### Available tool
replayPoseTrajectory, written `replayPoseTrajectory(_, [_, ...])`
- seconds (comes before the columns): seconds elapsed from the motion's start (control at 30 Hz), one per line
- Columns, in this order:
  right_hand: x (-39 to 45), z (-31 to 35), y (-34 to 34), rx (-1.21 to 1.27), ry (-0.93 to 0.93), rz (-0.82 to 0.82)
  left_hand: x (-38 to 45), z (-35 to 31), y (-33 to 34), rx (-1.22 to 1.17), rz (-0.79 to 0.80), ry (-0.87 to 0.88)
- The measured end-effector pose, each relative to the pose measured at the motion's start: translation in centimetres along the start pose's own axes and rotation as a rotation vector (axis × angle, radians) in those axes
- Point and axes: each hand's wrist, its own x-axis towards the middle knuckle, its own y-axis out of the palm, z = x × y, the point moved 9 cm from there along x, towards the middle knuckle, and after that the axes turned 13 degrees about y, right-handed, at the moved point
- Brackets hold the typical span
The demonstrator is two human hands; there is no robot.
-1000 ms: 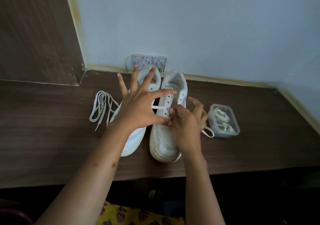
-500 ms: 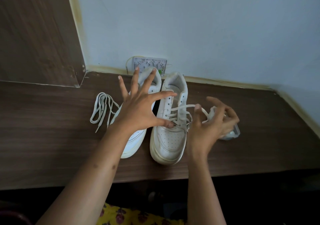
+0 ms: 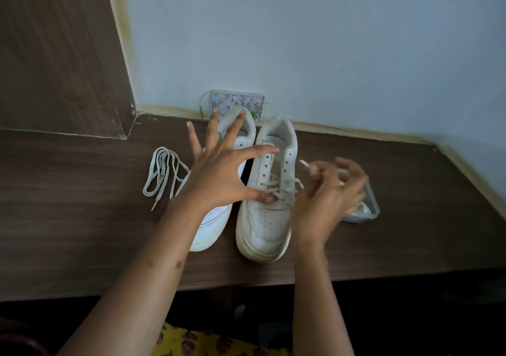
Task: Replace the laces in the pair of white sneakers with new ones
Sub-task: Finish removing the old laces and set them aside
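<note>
A: What lies farthest left on the table [image 3: 68, 218]?

B: A loose lace [image 3: 161, 175], coiled flat on the dark wood, well apart from the hands. I judge it soft and light, best picked up at its stiff tip.

A: And next to it?

B: The left sneaker [image 3: 216, 218], with no lace that I can see, just beside the right sneaker [image 3: 262, 218]. The left hand [image 3: 219, 180] spreads wide over both, its thumb pressing the lower crossings on the right sneaker, fingers straight, gripping nothing.

A: The right hand [image 3: 325, 202]?

B: Blurred, fingers curled; its grip seems to pinch the lace end [image 3: 304, 163] that runs from the right sneaker's eyelets. That lace looks limp and slippery enough to slide back out, so I would hold it near the tip.

A: Further right?

B: A clear plastic box [image 3: 369, 210] with more laces, half hidden behind that hand.

A: The room?

B: A pale wall [image 3: 328, 40], a wood panel [image 3: 54, 54] at left, and a small patterned plate [image 3: 238, 103] behind the heels.
</note>
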Motion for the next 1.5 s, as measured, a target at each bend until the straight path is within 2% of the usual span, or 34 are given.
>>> replayPoseTrajectory(0.07, [1.0, -1.0, -1.2, 0.032, 0.052, -0.063, 0.0, 0.1, -0.1, -0.012, -0.001, 0.004])
replayPoseTrajectory(0.17, [1.3, -2.2, -1.5, 0.060, 0.126, -0.049, 0.1, 0.1, -0.2, -0.009, -0.002, 0.016])
replayPoseTrajectory(0.33, [0.8, -2.2, -1.8, 0.137, 0.104, -0.008, 0.0, -0.3, -0.3, -0.042, -0.011, 0.040])
replayPoseTrajectory(0.43, [-0.5, -2.4, -1.7, 0.173, 0.142, 0.144, 0.0, -1.0, -1.3, -0.093, -0.124, 0.091])
replayPoseTrajectory(0.53, [-3.0, -3.0, -0.1, 0.046, 0.170, 0.396, 0.0, -2.0, -2.1, -0.070, -0.223, 0.145])
replayPoseTrajectory(0.63, [-6.9, -2.7, 1.7, -0.128, 0.130, 0.647, -0.2, -3.0, -1.5, 0.008, -0.214, 0.150])
replayPoseTrajectory(0.73, [-9.3, -2.1, 2.7, -0.230, 0.054, 0.714, -0.4, -4.0, -0.3, 0.097, -0.137, 0.114])
replayPoseTrajectory(0.9, [-9.3, -2.1, 3.4, -0.186, 0.101, 0.730, 0.0, -5.2, 1.1, 0.150, -0.077, 0.076])
replayPoseTrajectory(1.0, [-9.2, -2.1, 3.7, -0.162, 0.115, 0.734, 0.2, -4.8, 0.7, 0.043, -0.131, 0.074])
replayPoseTrajectory(1.07, [-9.0, -2.5, 3.9, -0.137, 0.139, 0.741, -0.1, -3.2, 0.0, -0.123, -0.195, -0.010])
replayPoseTrajectory(1.17, [-8.5, -3.0, 4.0, -0.102, 0.173, 0.758, -1.1, -0.6, -0.2, -0.478, -0.182, -0.160])
replayPoseTrajectory(1.2, [-8.5, -3.1, 4.1, -0.101, 0.177, 0.763, -1.4, -0.1, -0.5, -0.525, -0.176, -0.193])
replayPoseTrajectory(1.27, [-8.6, -3.1, 4.1, -0.092, 0.190, 0.772, -1.8, 0.4, -1.1, -0.400, -0.189, -0.221])
replayPoseTrajectory(1.37, [-8.6, -3.2, 4.1, -0.086, 0.200, 0.775, -1.7, 0.0, -2.3, -0.134, -0.320, -0.201])
replayPoseTrajectory(1.43, [-8.6, -3.3, 4.3, -0.099, 0.198, 0.779, -1.4, -1.2, -2.8, -0.060, -0.376, -0.118])
replayPoseTrajectory(1.5, [-8.6, -3.3, 4.3, -0.106, 0.193, 0.775, -0.8, -2.7, -2.3, 0.041, -0.324, -0.027])
